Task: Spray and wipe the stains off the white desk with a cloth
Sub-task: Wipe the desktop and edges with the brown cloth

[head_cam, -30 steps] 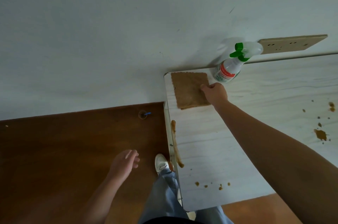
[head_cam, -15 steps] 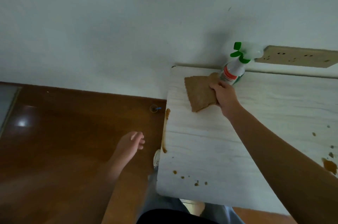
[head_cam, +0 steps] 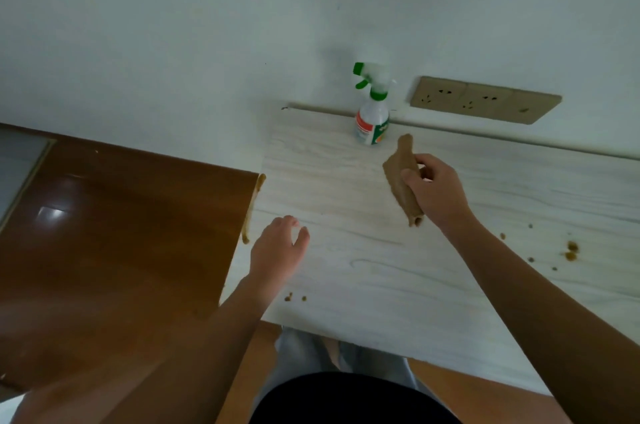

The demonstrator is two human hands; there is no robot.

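right hand (head_cam: 435,192) gripping, left hand (head_cam: 277,252) relaxed

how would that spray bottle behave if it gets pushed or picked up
The bottle stands tall on a narrow base, so a push up high would probably tip it; the wall close behind may catch it. Its plastic body looks stiff, so it should keep its shape when lifted.

A single head-worn wide-angle camera looks forward and steeply down from close above the white desk (head_cam: 363,271), facing the far wall (head_cam: 173,25), with the floor (head_cam: 104,233) at left and the edges apparently lens-bent.
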